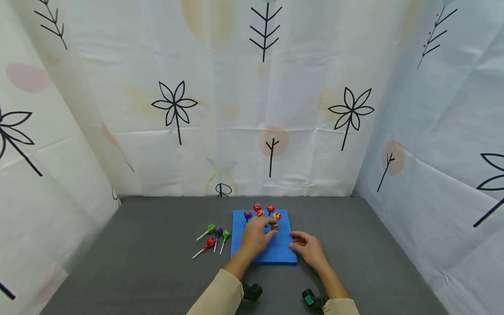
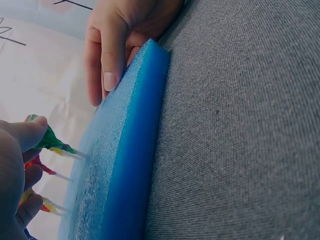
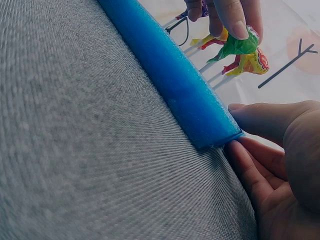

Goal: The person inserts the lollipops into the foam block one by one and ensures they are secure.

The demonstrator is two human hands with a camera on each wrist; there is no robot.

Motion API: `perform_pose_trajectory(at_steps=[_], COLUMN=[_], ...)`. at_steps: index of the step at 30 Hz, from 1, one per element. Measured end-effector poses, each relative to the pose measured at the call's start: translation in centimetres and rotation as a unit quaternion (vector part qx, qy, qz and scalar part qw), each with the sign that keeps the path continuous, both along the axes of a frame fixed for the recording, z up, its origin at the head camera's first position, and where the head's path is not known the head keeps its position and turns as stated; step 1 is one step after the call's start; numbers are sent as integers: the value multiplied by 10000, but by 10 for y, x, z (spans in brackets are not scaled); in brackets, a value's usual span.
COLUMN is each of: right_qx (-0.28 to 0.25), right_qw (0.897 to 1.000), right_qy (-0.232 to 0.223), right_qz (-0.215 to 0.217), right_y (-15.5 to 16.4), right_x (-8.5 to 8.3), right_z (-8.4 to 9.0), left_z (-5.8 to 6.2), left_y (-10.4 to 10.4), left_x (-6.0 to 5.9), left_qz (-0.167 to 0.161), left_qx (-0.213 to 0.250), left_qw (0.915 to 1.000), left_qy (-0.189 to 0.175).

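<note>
My left hand [image 1: 255, 238] reaches over the blue foam board [image 1: 281, 251] and pinches a green-wrapped lollipop [image 3: 244, 46] by its head. That lollipop's white stick runs down to the foam. At the board's right edge, my right hand [image 1: 309, 250] grips the foam, with the thumb on the top face and fingers at the side and underneath. Other lollipops stand upright in the board: a purple one [image 1: 247, 214] at the left, a red one [image 1: 270, 208] at the back, and a yellow-and-red one [image 1: 277, 216] at the right. The left hand partly covers this group.
Left of the board, several lollipops lie loose on the grey table [image 1: 157, 262], among them a red one [image 1: 210, 242], a purple one [image 1: 218, 232] and a green one [image 1: 211, 228]. A patterned white curtain [image 1: 236, 109] rises behind the table and along its sides.
</note>
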State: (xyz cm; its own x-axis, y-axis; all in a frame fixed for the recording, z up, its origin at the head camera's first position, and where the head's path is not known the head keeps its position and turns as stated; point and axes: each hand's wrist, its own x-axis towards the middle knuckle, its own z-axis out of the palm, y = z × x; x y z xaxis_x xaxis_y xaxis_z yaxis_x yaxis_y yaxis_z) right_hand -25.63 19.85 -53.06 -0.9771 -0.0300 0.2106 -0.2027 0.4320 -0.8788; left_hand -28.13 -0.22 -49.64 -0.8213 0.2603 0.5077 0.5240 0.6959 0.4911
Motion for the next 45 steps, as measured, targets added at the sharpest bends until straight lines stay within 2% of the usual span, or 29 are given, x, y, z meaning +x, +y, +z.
perform_pose_trajectory(at_steps=[9, 21, 37, 45], right_qx=[-2, 35, -6, -19], right_qw=[10000, 10000, 10000, 10000], right_qy=[6, 71, 65, 0], right_qz=[3, 25, 22, 20], right_y=[-1, 0, 0, 0], right_x=[0, -1, 0, 0], right_z=[0, -1, -2, -1], left_z=[0, 5, 2, -2], left_y=[0, 1, 0, -5], left_x=[-2, 1, 4, 8], left_qz=[235, 97, 120, 154], left_qx=[124, 260, 570, 1145], left_qw=[9995, 9986, 9980, 9933], left_qy=[-194, -451, -231, -15])
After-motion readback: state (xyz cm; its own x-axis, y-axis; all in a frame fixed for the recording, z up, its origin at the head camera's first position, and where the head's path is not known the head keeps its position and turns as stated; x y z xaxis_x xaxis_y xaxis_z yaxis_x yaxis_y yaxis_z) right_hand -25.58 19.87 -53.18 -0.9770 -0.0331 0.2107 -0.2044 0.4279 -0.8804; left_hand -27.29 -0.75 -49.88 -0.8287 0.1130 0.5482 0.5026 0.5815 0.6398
